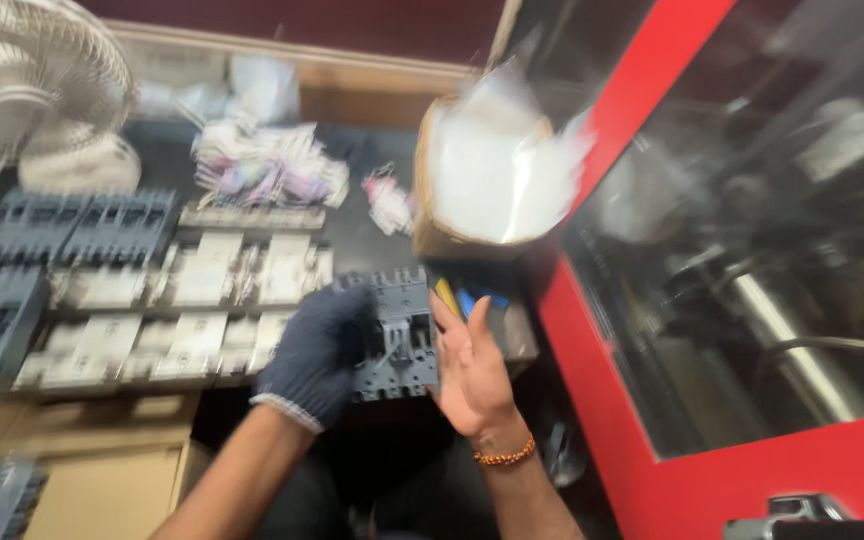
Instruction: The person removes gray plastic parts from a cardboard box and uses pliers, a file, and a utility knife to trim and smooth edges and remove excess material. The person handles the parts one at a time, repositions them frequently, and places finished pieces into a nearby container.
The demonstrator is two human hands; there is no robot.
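Item: grey breaker housing point(397, 335), held above the bench point(362, 235) edge, gripped by the gloved left hand point(314, 352) and braced by the flat, bare right hand point(470, 372). Rows of similar grey and white units point(167, 300) are laid out at left. A drop is judged possible, the right palm being unclasped.

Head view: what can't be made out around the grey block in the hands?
- Grey block: motion blur smears its detail; the gloved left hand and bare right hand cover its sides.
- Box contents: white blur, unreadable.
- Pale parts on the bench: blurred, kind unclear.
- Fan: cut off by left edge.
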